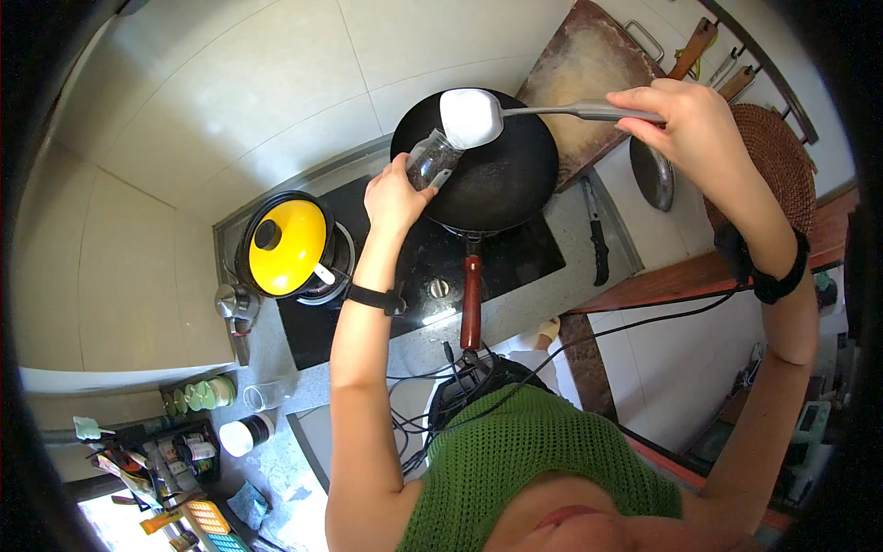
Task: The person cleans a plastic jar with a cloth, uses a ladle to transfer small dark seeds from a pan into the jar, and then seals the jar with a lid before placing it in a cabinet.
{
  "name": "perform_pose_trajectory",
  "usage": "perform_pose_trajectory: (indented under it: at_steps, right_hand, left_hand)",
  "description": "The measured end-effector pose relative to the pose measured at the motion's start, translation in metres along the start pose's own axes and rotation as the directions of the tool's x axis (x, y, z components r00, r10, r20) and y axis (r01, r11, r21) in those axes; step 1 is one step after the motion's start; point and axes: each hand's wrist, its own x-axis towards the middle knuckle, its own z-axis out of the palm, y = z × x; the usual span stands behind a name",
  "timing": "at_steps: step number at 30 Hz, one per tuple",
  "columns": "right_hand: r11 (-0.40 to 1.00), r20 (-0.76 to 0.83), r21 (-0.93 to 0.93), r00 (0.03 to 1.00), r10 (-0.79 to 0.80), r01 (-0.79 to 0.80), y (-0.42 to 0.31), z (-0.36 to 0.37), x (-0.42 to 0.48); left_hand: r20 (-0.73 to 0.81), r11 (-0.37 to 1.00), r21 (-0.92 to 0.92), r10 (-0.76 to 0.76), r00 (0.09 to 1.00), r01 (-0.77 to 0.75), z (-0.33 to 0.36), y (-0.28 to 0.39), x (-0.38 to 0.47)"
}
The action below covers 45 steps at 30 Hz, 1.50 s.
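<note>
My left hand (397,196) grips a clear jar (432,160) with dark contents, tilted over the left side of the black wok (500,176). The jar's upper end meets or overlaps the lower edge of the spatula's head; whether they touch I cannot tell. In my right hand (690,124) is the grey handle of a spatula (471,117), held above the wok. Its head looks bright white, perhaps from glare. The wok sits on the right burner of the black glass cooktop (407,276), its reddish wooden handle (471,303) pointing towards me.
A pot (241,265) under a yellow lid (288,247) occupies the left burner. To the right lie a black-handled knife (598,238) and a leaning cutting board (586,69). A glass (262,397), a white-lidded jar (247,435) and several bottles stand at lower left. Black cables (641,321) cross before me.
</note>
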Motion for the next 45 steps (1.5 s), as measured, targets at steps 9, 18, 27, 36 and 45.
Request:
perform_pose_trajectory:
  at_steps: [9, 18, 27, 36, 45]
  right_hand:
    - [0.915, 0.458, -0.044, 0.806, 0.374, -0.400, 0.030, 0.075, 0.009]
    - [0.917, 0.494, 0.156, 0.833, 0.250, -0.368, 0.032, 0.159, 0.025]
    - [0.955, 0.567, -0.033, 0.781, 0.260, -0.294, 0.016, 0.103, 0.048]
    - [0.741, 0.348, 0.386, 0.831, 0.434, -0.549, 0.011, 0.221, -0.033]
    - [0.572, 0.224, 0.571, 0.783, 0.580, -0.588, 0.003, 0.239, -0.041]
  left_hand:
    - [-0.015, 0.998, 0.035, 0.045, 0.999, -0.044, -0.014, 0.004, -0.004]
    - [-0.123, 0.996, -0.008, 0.084, 0.989, -0.086, -0.030, 0.012, -0.015]
    - [-0.155, 0.995, -0.034, 0.084, 0.984, -0.091, -0.045, 0.006, -0.023]
    - [-0.148, 0.997, 0.003, 0.074, 0.986, -0.074, -0.040, 0.001, -0.023]
    - [-0.108, 0.999, 0.016, 0.038, 0.993, -0.037, -0.026, -0.013, -0.020]
